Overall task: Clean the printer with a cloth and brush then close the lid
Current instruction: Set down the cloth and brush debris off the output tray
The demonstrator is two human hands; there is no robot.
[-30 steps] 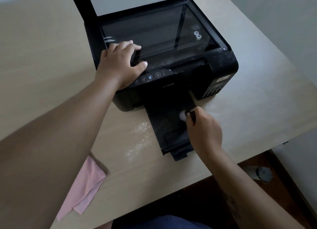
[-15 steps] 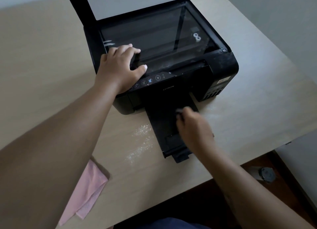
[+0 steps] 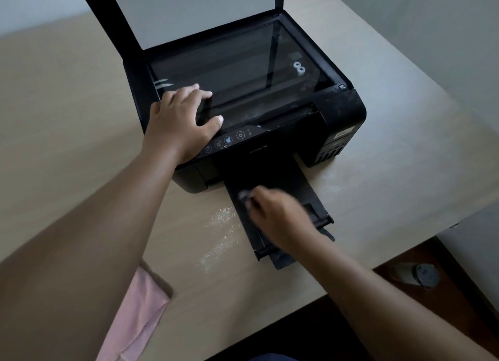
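A black printer (image 3: 343, 117) stands on the table with its scanner lid (image 3: 194, 12) raised and the glass bared. My left hand (image 3: 181, 120) rests flat on the front left corner of the glass, fingers straight. Over the black output tray (image 3: 305, 187), my right hand (image 3: 278, 215) grips a small brush (image 3: 244, 196), whose blurred tip touches the tray's left part. A pink cloth (image 3: 137, 317) lies on the table at the lower left, partly hidden under my left forearm.
The beige table (image 3: 405, 158) carries white dust (image 3: 220, 233) left of the tray and a fainter patch to its right. The table's edge runs along the lower right; below it, a small grey object (image 3: 421, 275) lies on the dark floor.
My right hand has swept the brush leftward across the output tray, from its right side to its left. The left hand has stayed on the glass corner.
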